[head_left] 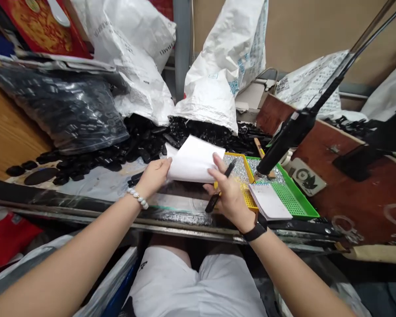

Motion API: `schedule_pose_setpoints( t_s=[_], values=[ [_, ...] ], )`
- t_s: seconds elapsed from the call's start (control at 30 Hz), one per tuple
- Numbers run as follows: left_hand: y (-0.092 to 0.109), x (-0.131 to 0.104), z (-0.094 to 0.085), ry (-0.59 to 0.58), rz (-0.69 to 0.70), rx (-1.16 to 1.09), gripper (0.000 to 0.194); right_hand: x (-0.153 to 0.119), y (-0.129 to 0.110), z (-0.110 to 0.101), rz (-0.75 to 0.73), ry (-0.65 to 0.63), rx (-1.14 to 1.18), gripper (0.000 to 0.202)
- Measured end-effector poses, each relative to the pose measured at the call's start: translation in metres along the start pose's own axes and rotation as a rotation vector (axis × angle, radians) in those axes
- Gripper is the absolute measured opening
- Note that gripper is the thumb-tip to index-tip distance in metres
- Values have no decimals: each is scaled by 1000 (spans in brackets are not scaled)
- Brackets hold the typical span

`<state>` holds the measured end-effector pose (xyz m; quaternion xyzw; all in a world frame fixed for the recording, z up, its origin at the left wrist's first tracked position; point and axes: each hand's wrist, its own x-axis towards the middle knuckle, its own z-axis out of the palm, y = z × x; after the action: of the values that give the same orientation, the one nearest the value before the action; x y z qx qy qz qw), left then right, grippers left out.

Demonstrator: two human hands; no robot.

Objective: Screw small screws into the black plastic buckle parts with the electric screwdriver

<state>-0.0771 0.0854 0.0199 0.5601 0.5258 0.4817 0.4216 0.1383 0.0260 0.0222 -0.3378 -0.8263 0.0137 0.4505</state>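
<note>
A white sheet of paper [194, 163], folded or curled over, is held above the front of the workbench. My left hand [153, 178] pinches its left end between thumb and fingers. At the right end, my right hand [231, 198] has its fingertips on the paper. A slim black pen-like tool [212, 203] is also held in my right hand, slanting across the palm; its exact kind is unclear. Just right of that hand, a spiral notebook [271, 202] lies over the front of a green tray [303, 200]. A yellow tray [250, 200] is partly behind my right hand.
Black plastic parts [141, 138] pile along the back, under white woven sacks [214, 75]. A clear bag of black parts [75, 110] sits left. A black electric screwdriver [284, 143] stands over the green tray. Small shiny metal pieces fill both trays' far ends.
</note>
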Motion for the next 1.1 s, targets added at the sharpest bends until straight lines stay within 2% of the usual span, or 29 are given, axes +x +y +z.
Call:
schedule_pose_setpoints(
  t_s=[0.03,0.1,0.23,0.33,0.4,0.5,0.57,0.63,0.7,0.77,0.8,0.87,0.97,1.03,1.07,1.1],
  values=[
    [15,9,-1,3,13,-13,38,10,5,-1,-62,-56,-77,35],
    [47,28,-2,-5,33,-41,39,39,17,-2,-79,-105,-175,29],
    [109,61,-6,9,32,-76,32,116,40,-15,33,54,-181,22],
    [144,74,-11,27,27,-105,27,165,45,-32,17,153,-137,18],
    [160,76,-15,26,27,-132,26,182,41,-41,-8,198,-96,17],
    [175,72,-18,25,25,-176,24,181,26,-47,-92,272,-58,17],
    [179,66,-17,39,27,-210,21,169,14,-48,-126,334,-47,18],
    [181,59,-16,63,29,-249,18,152,6,-47,-100,410,-8,19],
    [179,51,-14,86,24,-285,16,134,2,-42,15,499,87,22],
    [174,43,-11,95,15,-307,15,117,1,-32,208,569,259,28],
    [170,38,-11,96,12,-310,17,109,2,-25,297,568,372,31],
    [159,28,-11,90,-4,-287,21,95,0,-10,402,490,580,32],
    [141,12,-20,136,-17,-175,22,82,-10,10,463,380,660,23],
    [131,1,-31,305,65,-78,27,80,-20,18,525,363,618,19],
    [126,-6,-37,407,140,-6,31,80,-26,19,548,345,605,18],
    [123,-15,-43,448,251,122,36,81,-33,19,558,314,605,19]
  ],
)
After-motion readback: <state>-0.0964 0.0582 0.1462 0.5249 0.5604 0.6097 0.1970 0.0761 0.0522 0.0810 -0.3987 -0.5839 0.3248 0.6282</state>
